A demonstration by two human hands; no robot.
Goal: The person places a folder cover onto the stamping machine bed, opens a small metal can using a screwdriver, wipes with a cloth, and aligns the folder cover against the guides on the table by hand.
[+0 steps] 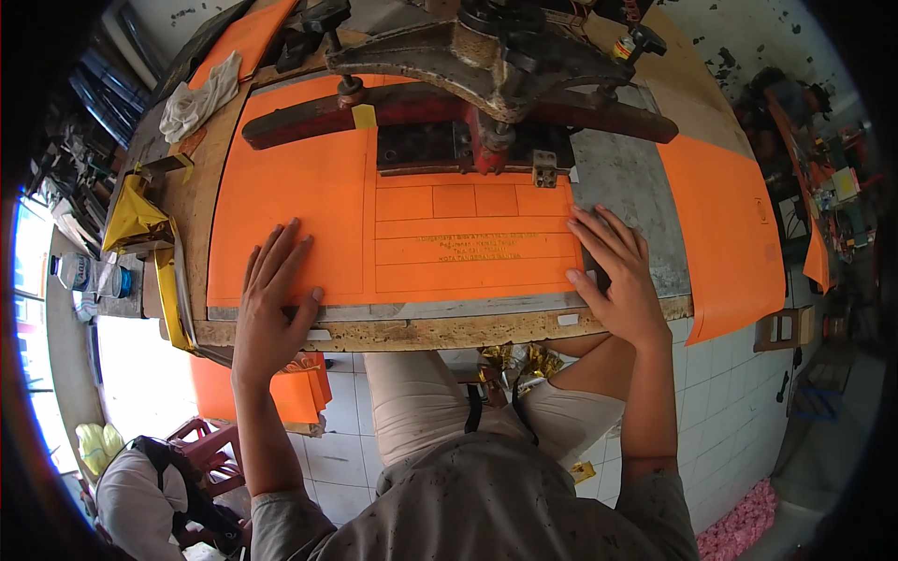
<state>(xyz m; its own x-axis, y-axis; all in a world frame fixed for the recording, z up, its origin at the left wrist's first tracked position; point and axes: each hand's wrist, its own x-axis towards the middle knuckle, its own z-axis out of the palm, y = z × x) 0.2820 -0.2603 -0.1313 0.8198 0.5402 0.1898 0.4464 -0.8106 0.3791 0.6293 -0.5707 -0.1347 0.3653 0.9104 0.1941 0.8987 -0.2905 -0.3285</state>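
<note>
A large orange card sheet [290, 215] with ruled lines and several rows of gold lettering lies on a grey metal plate [617, 178]. My left hand [275, 290] rests on its lower left part, fingers stretched and apart. At the right edge of the sheet is my right hand [617, 276], with the thumb and fingertips touching the border and the fingers apart. Above the sheet's far part stands a press with a worn metal frame [421, 61], a red crossbar [299, 123] and a dark block [421, 150] underneath.
More orange sheets [725, 234] hang over the table's right side. Gold foil [140, 220] and a white cloth [201, 96] are on the left, beside a plastic bottle [89, 274]. The worn wooden table edge [449, 332] runs in front of my lap. Orange sheets [253, 397] lie lower left.
</note>
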